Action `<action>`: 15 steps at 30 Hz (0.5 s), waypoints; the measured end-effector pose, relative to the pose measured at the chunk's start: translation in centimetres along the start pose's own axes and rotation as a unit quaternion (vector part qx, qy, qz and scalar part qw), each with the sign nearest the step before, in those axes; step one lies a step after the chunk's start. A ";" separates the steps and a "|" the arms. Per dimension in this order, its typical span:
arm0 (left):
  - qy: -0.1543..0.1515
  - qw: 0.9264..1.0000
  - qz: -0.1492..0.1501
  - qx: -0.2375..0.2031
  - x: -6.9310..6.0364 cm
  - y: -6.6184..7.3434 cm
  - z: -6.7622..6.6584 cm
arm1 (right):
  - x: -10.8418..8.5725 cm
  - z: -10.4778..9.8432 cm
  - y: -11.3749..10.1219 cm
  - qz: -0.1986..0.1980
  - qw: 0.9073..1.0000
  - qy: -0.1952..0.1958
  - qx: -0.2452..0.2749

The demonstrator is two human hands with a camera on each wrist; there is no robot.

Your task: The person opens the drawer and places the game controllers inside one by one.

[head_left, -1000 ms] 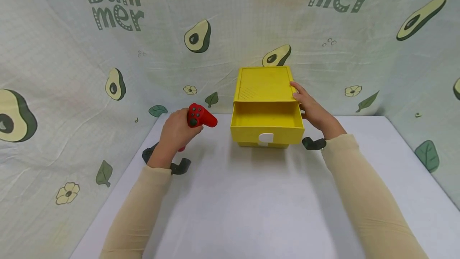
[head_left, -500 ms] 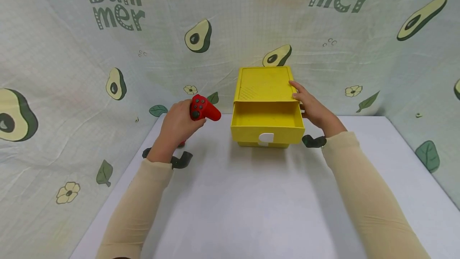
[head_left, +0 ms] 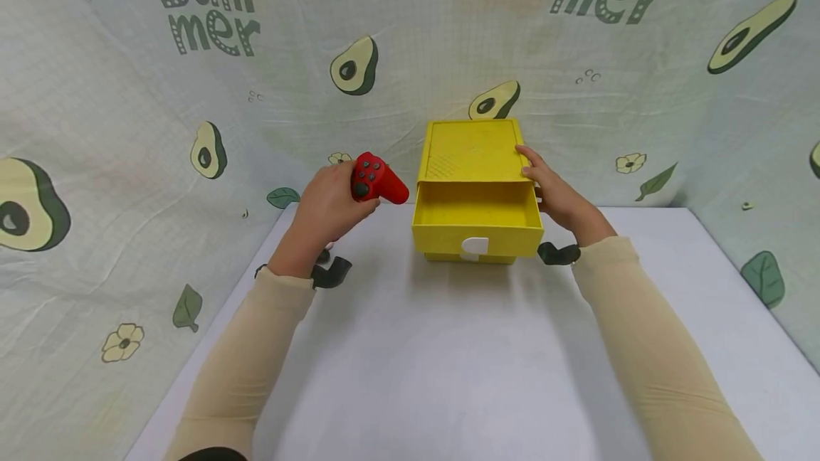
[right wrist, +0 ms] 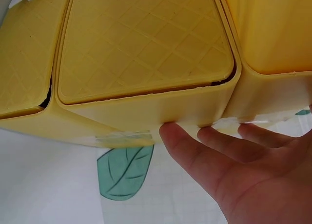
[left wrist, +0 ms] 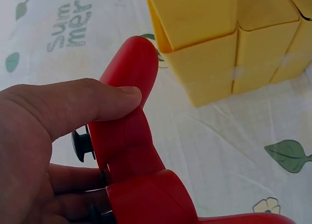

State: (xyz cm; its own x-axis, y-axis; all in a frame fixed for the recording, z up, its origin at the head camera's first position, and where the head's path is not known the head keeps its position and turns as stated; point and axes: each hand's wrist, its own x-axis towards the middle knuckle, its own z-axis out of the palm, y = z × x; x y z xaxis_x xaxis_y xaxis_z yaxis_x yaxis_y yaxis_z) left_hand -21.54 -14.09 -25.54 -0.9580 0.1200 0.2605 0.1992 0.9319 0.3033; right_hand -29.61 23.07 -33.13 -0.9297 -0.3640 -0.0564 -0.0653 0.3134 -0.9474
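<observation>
In the head view my left hand (head_left: 329,198) grips a red game controller (head_left: 379,180), held up left of a yellow drawer unit (head_left: 474,151). The left wrist view shows the thumb (left wrist: 109,102) across the controller's red back, with other fingers partly hidden behind it. The unit's upper drawer (head_left: 438,240) is pulled out, with a white tab (head_left: 475,245) on its front; no contents show inside. My right hand (head_left: 564,199) rests on the unit's right side. In the right wrist view its extended fingertips (right wrist: 170,131) touch the yellow wall (right wrist: 146,109).
A white table (head_left: 435,361) carries the unit near its back edge. Behind and at the sides hangs a pale cloth (head_left: 410,34) printed with avocados, leaves and lettering. Dark curved pieces (head_left: 559,254) sit at both wrists. A dark round shape (head_left: 214,454) enters at the bottom left.
My left hand has risen and shifted right with the controller, closer to the open drawer. The right hand and the drawer unit hold their places.
</observation>
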 end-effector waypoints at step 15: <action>-0.030 0.999 0.037 0.021 1.1 3.0 -1.0 | 0.1 0.0 0.2 -0.003 1.000 0.004 0.001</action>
State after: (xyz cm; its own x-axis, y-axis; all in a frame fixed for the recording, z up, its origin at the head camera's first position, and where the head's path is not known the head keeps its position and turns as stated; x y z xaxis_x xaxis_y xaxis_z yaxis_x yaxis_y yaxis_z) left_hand -21.80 -11.51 -23.41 -0.9519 0.2073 0.2257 0.2617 0.9332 0.2461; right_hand -29.69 23.11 -33.32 -0.9319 -0.3594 -0.0489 -0.0695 0.3090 -0.9485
